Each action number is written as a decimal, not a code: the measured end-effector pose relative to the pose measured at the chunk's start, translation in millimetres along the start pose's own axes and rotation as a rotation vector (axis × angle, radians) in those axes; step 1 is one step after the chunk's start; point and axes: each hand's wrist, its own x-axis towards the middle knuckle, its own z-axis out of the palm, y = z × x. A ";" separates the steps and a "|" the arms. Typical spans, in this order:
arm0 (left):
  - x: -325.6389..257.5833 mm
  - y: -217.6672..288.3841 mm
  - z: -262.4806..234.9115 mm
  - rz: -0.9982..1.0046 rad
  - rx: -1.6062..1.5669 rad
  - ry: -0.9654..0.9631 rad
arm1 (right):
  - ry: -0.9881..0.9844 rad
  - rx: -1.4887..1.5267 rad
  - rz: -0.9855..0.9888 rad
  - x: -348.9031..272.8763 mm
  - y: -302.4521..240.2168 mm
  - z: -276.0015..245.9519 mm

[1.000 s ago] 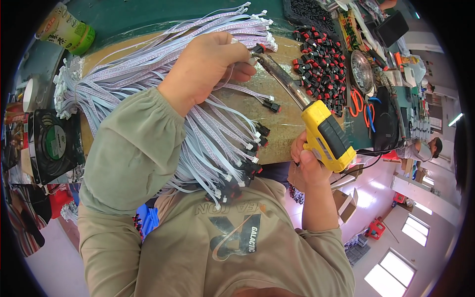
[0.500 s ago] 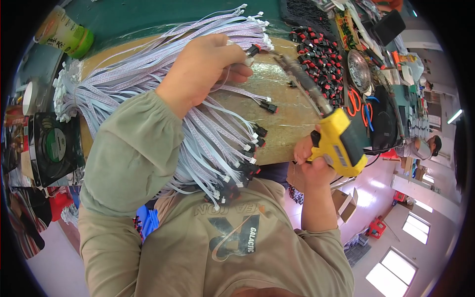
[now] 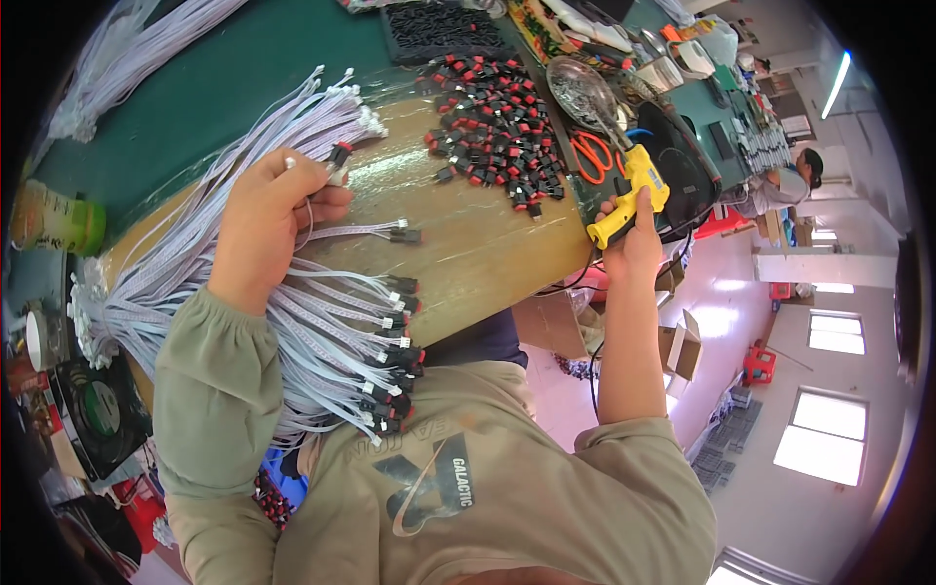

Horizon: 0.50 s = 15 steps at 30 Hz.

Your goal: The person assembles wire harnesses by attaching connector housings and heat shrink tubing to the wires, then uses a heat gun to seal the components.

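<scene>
My left hand (image 3: 263, 224) pinches a small black-and-red switch-like part (image 3: 339, 154) together with a white cable end, held above the board (image 3: 478, 244). Under that hand spreads a bundle of flat white ribbon cables (image 3: 322, 336). Several of them end in black parts (image 3: 402, 359) at the near side, while bare white plugs (image 3: 366, 112) lie at the far end. My right hand (image 3: 634, 239) is wrapped round the handle of a yellow soldering gun (image 3: 645, 183). Its metal barrel (image 3: 609, 122) points away from me, over a metal bowl (image 3: 577, 90).
A heap of loose black-and-red parts (image 3: 502, 132) lies between my hands, with a dark tray (image 3: 444, 34) of black pieces behind it. Orange-handled scissors (image 3: 588, 159) lie near the gun. Left stand a fan (image 3: 97, 409) and a tub (image 3: 58, 224). Another person (image 3: 780, 185) sits far right.
The soldering gun has moved from beside the heap to the metal bowl, away from the left hand. My left hand still pinches the part. The view has turned toward the right.
</scene>
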 end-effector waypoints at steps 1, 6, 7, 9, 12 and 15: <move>0.4 -0.2 -0.7 0.002 0.006 -0.009 | 0.006 0.007 -0.005 1.2 -2.3 -1.6; 0.8 -2.3 -4.8 0.023 -0.026 -0.046 | 0.017 -0.258 0.142 3.8 -14.8 -8.1; -0.4 -0.9 -4.5 0.024 -0.021 -0.042 | 0.026 -0.404 0.180 5.2 -18.3 -8.8; -3.9 1.4 -1.9 0.023 -0.025 -0.039 | 0.046 -0.628 0.166 9.7 -25.2 -13.5; -3.9 -0.2 -1.3 0.024 -0.063 -0.081 | 0.103 -1.320 -0.007 -0.2 -34.2 -2.0; -1.6 1.1 -1.6 0.029 -0.039 -0.118 | 0.164 -1.710 -0.358 -5.2 -38.5 2.3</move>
